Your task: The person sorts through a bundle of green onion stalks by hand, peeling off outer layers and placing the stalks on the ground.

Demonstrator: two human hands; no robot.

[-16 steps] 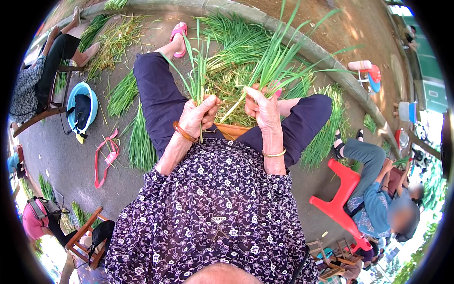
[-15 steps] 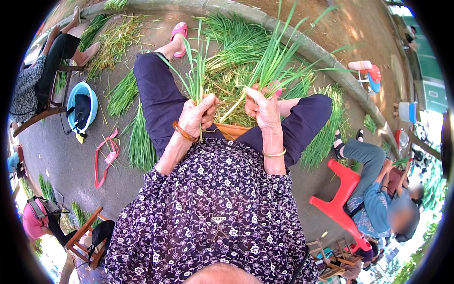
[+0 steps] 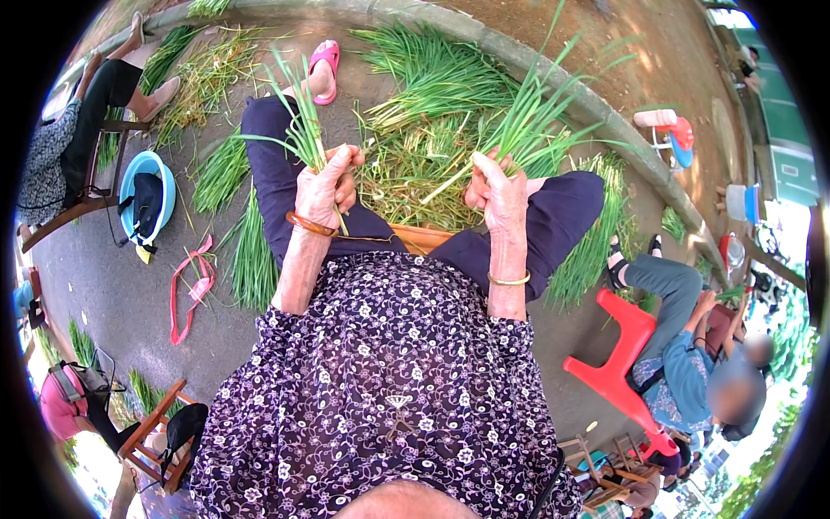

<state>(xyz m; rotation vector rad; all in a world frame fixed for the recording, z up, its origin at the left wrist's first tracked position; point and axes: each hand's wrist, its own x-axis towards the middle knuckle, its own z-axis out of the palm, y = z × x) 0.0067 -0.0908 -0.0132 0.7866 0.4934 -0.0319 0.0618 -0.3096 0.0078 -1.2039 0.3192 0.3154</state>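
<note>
My left hand (image 3: 326, 191) is closed round a small bunch of chives (image 3: 303, 130), held upright above my left thigh with the leaves fanning up and the stems poking out below. A brown bangle is on that wrist. My right hand (image 3: 497, 192) grips a larger bunch of chives (image 3: 527, 121) over my right knee; its leaves spread up and right, while one pale stem end sticks out toward the middle. Between my knees lies a heap of yellowish trimmed leaves and stems (image 3: 402, 182). Behind it is a pile of long green chives (image 3: 450, 82).
More chives (image 3: 251, 259) lie along both legs. A light-blue basin (image 3: 170, 203) holding a black bag stands left, near a red strap (image 3: 180, 294). A red plastic stool (image 3: 618, 355) and a seated person are at right. A stone curb (image 3: 644, 160) curves behind; another person sits far left.
My hands have moved apart, the left one going left and up with its bunch, the right one slightly right. The leaves in both hands have swung outward.
</note>
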